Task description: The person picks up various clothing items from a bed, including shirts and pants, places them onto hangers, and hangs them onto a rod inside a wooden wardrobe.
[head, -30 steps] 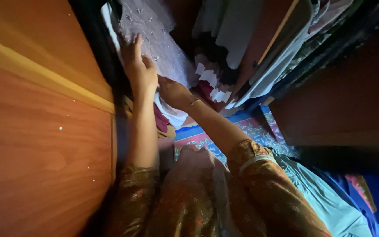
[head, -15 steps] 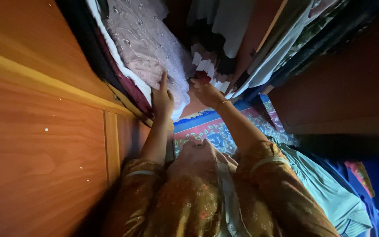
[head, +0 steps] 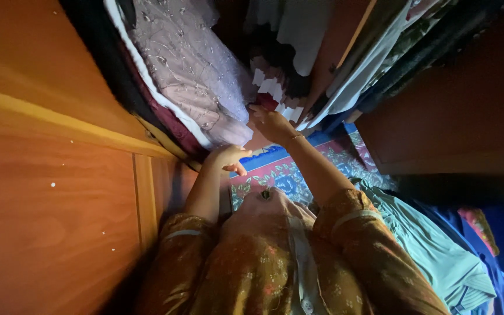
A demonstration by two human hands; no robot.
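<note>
A stack of folded clothes (head: pixel 164 87) is seen packed against the wooden wardrobe panel (head: pixel 48 192); its long axis runs from the upper left of the view down towards the centre, and its folded ends point down-right, towards the hands. The uppermost piece is a pale lilac embroidered garment (head: pixel 188 64); below it lie a white layer, a dark red one and a black one. The left hand (head: pixel 228 157) is held just under the lower end of the stack, its grip loosely curled with the fingers half open and nothing held; whether the cloth is touched cannot be told. The right hand (head: pixel 270 123) is stretched out flat against a neighbouring pile of dark and white pleated fabric (head: pixel 275 87); its grip is open and nothing is clasped. A patterned red and blue floor mat (head: pixel 281 169) lies beneath.
</note>
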